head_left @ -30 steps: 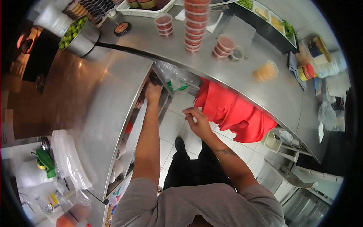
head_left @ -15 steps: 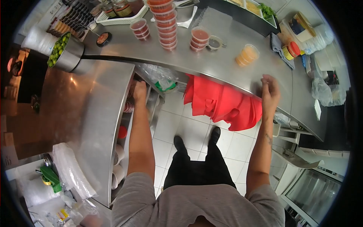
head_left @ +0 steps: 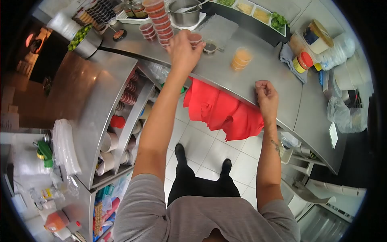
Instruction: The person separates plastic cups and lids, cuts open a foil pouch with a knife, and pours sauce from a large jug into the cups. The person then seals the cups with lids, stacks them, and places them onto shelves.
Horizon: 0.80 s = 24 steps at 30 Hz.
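Note:
My left hand [head_left: 183, 54] reaches over the steel counter, its thumb and fingers around a short stack of lidded sauce cups [head_left: 196, 37] with red contents. Part of that stack is hidden behind the hand. Just left of it rises a tall stack of similar red sauce cups [head_left: 162, 25], with a shorter stack [head_left: 147, 31] beside it. Near the counter's front edge is my right hand [head_left: 266, 94], fingers curled in and nothing visible in them. Farther forward stands a stack of orange sauce cups [head_left: 241, 58]. A small cup of dark sauce [head_left: 210, 47] sits right of my left hand.
Red cloth bags [head_left: 223, 109] hang below the counter edge. Open shelves [head_left: 131, 117] at left hold more stacked cups and tubs. A pot of limes [head_left: 86, 42], a metal pot [head_left: 184, 16] and a red-lidded jar [head_left: 302, 62] stand on the counters.
My left hand has left the shelf at the left and come up to the short stack of red cups. My right hand's fingers have curled in more. The view has turned slightly.

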Each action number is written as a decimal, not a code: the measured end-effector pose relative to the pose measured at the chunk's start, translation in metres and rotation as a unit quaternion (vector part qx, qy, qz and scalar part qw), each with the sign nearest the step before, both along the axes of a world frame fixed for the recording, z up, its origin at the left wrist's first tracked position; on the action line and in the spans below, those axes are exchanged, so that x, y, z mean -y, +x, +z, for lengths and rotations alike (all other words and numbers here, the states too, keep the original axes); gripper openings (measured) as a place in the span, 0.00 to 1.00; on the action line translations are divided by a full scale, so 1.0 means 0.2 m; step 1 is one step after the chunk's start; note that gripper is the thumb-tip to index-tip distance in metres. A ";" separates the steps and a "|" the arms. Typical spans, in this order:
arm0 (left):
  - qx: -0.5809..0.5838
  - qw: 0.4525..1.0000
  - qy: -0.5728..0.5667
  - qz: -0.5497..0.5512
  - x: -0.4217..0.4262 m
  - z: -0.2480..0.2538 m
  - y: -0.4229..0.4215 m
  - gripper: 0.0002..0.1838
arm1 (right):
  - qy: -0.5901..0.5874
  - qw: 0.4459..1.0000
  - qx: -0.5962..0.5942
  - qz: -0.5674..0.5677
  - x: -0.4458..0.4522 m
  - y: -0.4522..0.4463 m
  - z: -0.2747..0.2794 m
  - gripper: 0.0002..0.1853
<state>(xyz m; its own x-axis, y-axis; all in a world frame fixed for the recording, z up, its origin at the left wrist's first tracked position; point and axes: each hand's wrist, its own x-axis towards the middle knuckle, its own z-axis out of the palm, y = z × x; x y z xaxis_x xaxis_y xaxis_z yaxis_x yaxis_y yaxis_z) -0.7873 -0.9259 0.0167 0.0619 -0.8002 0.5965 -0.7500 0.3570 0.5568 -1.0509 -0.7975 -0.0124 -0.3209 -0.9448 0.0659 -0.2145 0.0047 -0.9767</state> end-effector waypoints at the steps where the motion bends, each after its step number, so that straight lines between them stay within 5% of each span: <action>1: 0.003 1.000 0.006 0.012 0.04 -0.01 -0.05 0.23 | -0.008 1.000 0.005 0.009 0.00 0.00 0.00 0.05; 5: 0.004 0.991 -0.113 0.077 0.08 -0.06 -0.11 0.22 | -0.026 0.999 0.011 0.031 0.00 -0.01 -0.03 0.05; 8: -0.159 0.976 -0.149 -0.004 -0.12 0.01 -0.07 0.19 | -0.033 0.999 -0.021 0.036 0.00 -0.02 -0.06 0.07; 14: -0.391 0.901 0.076 0.172 -0.57 -0.53 0.38 0.29 | -0.035 0.998 -0.039 0.035 -0.02 0.02 -0.02 0.05; 17: -0.231 0.937 -0.081 0.247 -0.42 -0.82 0.63 0.33 | -0.024 0.996 -0.077 0.034 -0.02 0.00 -0.05 0.05; 21: -0.131 0.939 -0.119 0.294 -0.19 -0.82 0.79 0.34 | -0.010 0.996 -0.090 0.007 -0.03 0.03 -0.02 0.05; 22: -0.329 0.914 -0.118 0.205 -0.16 -0.74 0.75 0.29 | -0.013 0.994 -0.107 0.002 -0.03 0.03 -0.03 0.04; 24: -0.328 0.920 -0.112 0.185 -0.09 -0.76 0.81 0.23 | -0.030 0.990 -0.140 -0.007 -0.02 0.05 -0.03 0.04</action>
